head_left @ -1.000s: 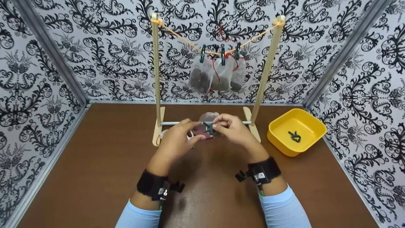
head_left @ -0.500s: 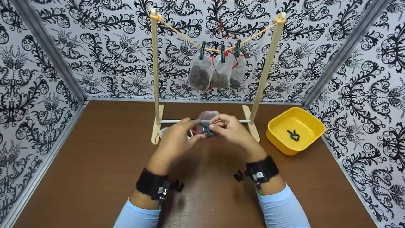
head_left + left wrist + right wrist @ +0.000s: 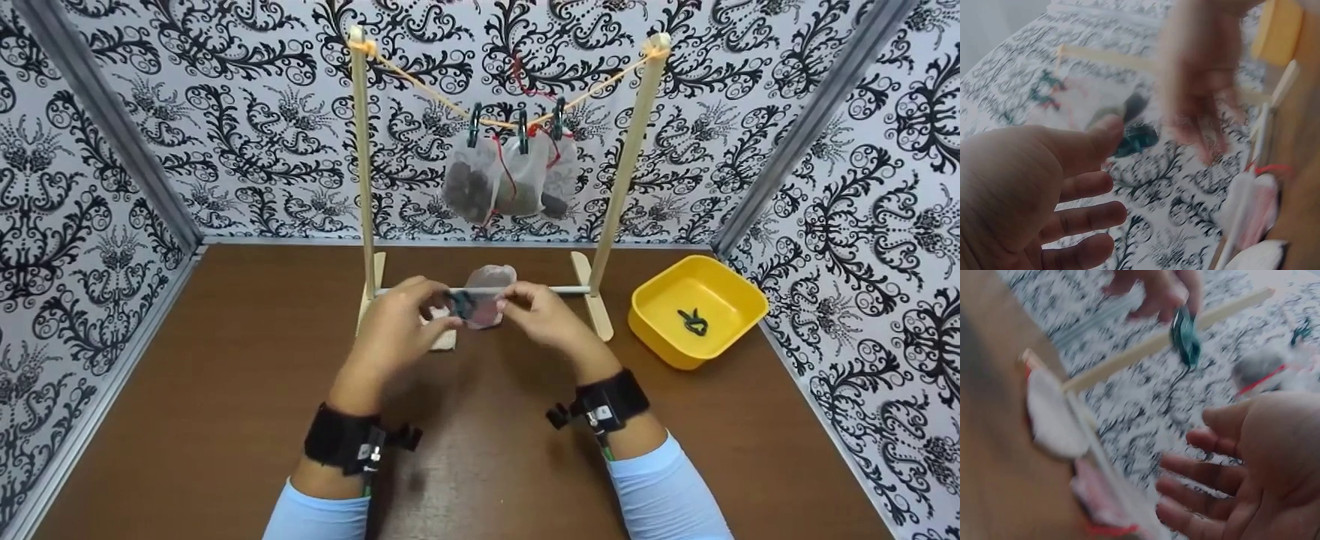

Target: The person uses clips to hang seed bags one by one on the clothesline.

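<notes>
My left hand pinches a dark green clip between thumb and index finger; its other fingers are loosely bent. Just to the right, my right hand has let its fingers stand apart and holds nothing, as the right wrist view shows. Below and behind the hands, a pink-filled sheer pouch lies by the stand's white crossbar. Beside it lies a whitish pouch, partly covered by the left hand in the head view. Both wrist views are blurred.
Three sheer pouches with dark contents and red strings hang by green clips from an orange cord. The cord sags between two wooden posts. At right stands a yellow tub with green clips inside. Patterned walls enclose the table.
The green clip, between both hands earlier, has moved left in my left hand. My right hand has let go of it. More of the pink pouch and whitish pouch shows.
</notes>
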`<state>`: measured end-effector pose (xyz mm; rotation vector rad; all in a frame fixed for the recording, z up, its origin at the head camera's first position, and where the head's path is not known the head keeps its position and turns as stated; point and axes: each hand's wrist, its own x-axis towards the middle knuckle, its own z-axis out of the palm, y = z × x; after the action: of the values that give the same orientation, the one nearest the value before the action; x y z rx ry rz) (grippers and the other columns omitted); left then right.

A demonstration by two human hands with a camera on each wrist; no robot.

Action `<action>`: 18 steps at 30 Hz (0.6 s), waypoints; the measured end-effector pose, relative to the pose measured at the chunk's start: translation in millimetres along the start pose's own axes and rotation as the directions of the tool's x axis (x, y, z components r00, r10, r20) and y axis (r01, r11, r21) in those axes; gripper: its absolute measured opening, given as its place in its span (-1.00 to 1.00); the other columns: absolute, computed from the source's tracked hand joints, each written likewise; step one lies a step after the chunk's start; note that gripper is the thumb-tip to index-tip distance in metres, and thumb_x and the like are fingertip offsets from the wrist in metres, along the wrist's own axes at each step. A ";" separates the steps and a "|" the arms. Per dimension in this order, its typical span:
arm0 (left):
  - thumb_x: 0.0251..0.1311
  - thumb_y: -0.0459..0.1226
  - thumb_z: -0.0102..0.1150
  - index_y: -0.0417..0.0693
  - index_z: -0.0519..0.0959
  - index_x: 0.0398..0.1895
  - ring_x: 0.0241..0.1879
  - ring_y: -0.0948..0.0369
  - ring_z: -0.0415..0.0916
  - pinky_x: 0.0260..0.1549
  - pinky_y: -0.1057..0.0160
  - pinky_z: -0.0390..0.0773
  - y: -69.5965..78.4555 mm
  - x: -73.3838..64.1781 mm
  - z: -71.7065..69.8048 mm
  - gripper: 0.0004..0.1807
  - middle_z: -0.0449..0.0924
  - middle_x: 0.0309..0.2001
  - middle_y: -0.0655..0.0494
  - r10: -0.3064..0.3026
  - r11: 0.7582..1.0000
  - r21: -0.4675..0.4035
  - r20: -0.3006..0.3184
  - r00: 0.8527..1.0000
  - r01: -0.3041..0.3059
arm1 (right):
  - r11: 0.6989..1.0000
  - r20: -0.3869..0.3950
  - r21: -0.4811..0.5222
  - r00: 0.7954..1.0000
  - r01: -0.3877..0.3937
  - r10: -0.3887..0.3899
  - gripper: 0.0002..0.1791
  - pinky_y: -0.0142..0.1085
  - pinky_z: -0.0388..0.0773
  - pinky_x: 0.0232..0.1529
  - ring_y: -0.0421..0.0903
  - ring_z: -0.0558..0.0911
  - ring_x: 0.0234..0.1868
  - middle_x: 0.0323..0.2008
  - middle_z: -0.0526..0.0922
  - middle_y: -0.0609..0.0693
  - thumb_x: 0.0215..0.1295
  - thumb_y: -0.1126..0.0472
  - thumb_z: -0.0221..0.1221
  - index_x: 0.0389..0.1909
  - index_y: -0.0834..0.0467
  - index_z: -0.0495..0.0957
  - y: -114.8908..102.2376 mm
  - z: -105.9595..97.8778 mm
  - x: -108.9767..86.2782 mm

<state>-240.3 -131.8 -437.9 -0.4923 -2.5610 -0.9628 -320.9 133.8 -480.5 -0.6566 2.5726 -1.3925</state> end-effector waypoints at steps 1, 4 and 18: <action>0.24 -0.17 0.72 -0.12 0.81 0.09 -0.20 0.08 0.81 -0.16 0.07 0.83 -2.6 -0.2 -3.0 -0.58 0.81 -0.12 0.05 -0.015 1.000 0.006 -0.015 1.000 0.015 | 0.999 0.009 -0.046 1.000 -0.002 0.003 -0.66 0.11 0.70 0.40 0.17 0.77 0.22 0.21 0.79 0.28 0.71 0.16 0.25 0.26 0.30 0.71 6.0 2.4 1.5; 0.21 -0.20 0.74 -0.15 0.81 0.07 -0.19 0.02 0.83 -0.13 -0.01 0.83 -9.3 -0.8 -10.0 -0.58 0.84 -0.14 0.00 -0.059 0.998 0.011 -0.043 0.997 0.060 | 0.989 0.074 -0.151 0.997 0.010 0.001 -0.58 0.19 0.47 0.66 0.26 0.63 0.52 0.44 0.70 0.27 0.69 0.14 0.26 0.39 0.26 0.66 23.1 9.1 4.2; 0.32 -0.17 0.65 -0.03 0.71 -0.33 -0.42 0.07 0.66 -0.37 -0.10 0.64 -17.7 -3.0 -9.4 -0.76 0.82 -0.39 0.10 -0.048 0.994 0.090 -0.099 0.994 0.057 | 0.951 0.095 -0.281 0.982 -0.132 0.165 -0.61 -0.16 0.78 -0.08 0.04 0.80 -0.05 0.14 0.86 0.17 0.64 0.11 0.30 0.33 0.19 0.70 44.1 -12.4 2.7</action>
<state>-243.5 -151.3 -442.4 -0.3453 -2.5286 -0.8590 -340.9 163.0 -509.7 -0.5473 2.6793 -0.9337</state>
